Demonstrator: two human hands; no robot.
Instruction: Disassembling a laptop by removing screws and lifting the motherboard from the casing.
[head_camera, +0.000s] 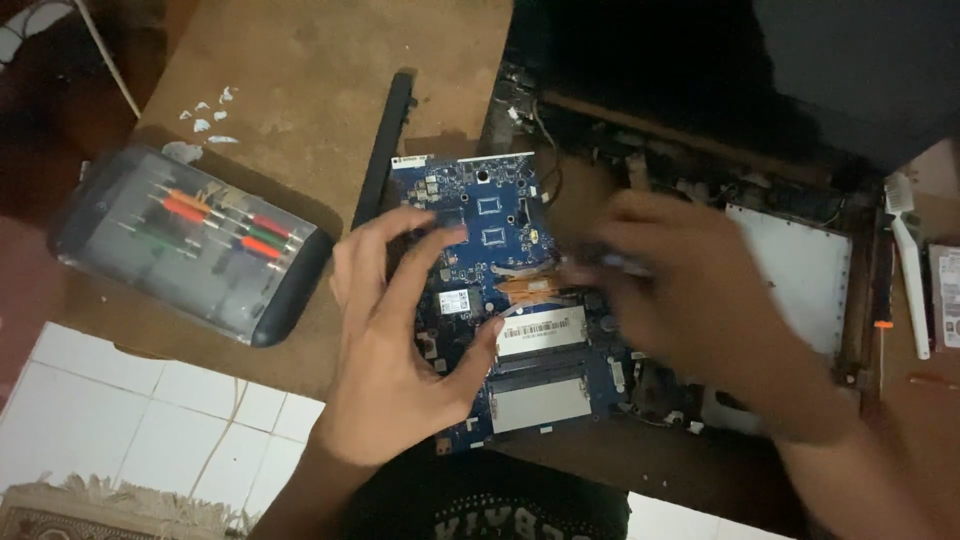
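Left hand (395, 335) rests spread, grip released, on the blue circuit board (505, 300) (right hand (690, 300) blurred, grip perhaps unreadable).

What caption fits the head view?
Left hand steadies a blue laptop motherboard while the blurred right hand works at its copper heatpipe.

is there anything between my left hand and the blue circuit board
Nothing visible. The left hand already rests on the board, fingers spread over its left edge. The right hand is blurred over the board's right side.
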